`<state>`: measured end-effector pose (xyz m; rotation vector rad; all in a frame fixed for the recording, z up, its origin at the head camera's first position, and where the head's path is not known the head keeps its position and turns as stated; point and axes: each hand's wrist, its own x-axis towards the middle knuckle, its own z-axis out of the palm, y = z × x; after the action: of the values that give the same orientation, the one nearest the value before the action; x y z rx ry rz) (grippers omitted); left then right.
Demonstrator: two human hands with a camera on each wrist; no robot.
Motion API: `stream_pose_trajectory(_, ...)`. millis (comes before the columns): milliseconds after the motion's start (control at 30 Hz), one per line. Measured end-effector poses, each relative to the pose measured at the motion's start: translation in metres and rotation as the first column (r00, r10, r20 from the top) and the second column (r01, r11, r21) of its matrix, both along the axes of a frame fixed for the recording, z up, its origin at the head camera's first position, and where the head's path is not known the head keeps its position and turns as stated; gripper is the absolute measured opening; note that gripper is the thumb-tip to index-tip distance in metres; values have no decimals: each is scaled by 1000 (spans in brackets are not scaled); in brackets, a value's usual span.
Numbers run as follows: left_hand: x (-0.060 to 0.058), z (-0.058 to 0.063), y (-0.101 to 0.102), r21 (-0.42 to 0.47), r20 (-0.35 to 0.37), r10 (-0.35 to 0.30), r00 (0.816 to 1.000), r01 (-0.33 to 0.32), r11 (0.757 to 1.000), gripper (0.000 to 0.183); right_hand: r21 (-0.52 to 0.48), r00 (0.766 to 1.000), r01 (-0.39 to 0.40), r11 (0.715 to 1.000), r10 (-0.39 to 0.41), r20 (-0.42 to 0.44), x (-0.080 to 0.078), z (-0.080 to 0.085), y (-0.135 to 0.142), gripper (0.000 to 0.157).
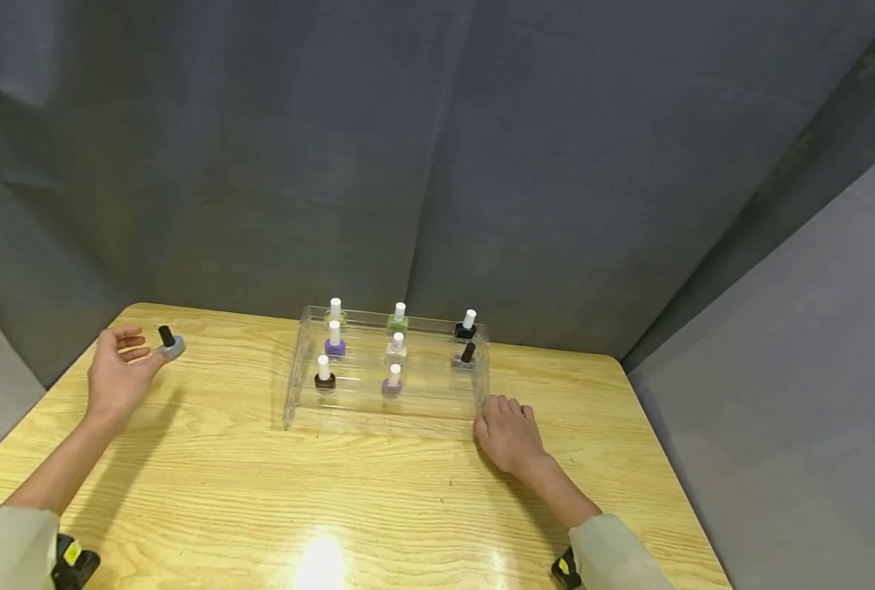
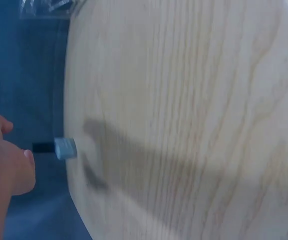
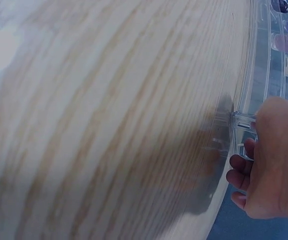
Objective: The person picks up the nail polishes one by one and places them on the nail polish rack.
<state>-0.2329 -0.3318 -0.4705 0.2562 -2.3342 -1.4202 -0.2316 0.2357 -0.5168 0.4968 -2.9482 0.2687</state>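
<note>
A nail polish bottle [image 1: 175,350] with a black cap and pale grey-blue body stands upright at the table's left rear. My left hand [image 1: 119,378] is beside it, fingers apart and bent slightly. Its thumb tip comes close to the bottle; whether they touch I cannot tell. A clear stepped display rack [image 1: 423,419] sits mid-table with nail polish bottles on three tiers. At its front right corner my right hand [image 1: 510,434] grips the end of the rack, fingers curled in the right wrist view. Part of that corner [image 3: 243,120] is hidden by the hand.
On the rack's front tier are a dark bottle [image 1: 324,381] and a lilac one [image 1: 392,388], both white-capped. A black-capped bottle [image 1: 465,359] is at the middle tier's right. A grey curtain [image 1: 437,164] hangs behind the wooden table [image 1: 378,500].
</note>
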Motion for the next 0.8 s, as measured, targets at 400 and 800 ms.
stream_pose_trajectory(400,-22,-15,-15,-36,176,-63,982,71,997,72,14,998,12,1000,-13,65,-1,0,0,25)
stream_pose_trajectory(800,-39,-23,-28,-50,252,-187,950,206,977,75,13,998,23,1000,-24,63,0,1,-1,26)
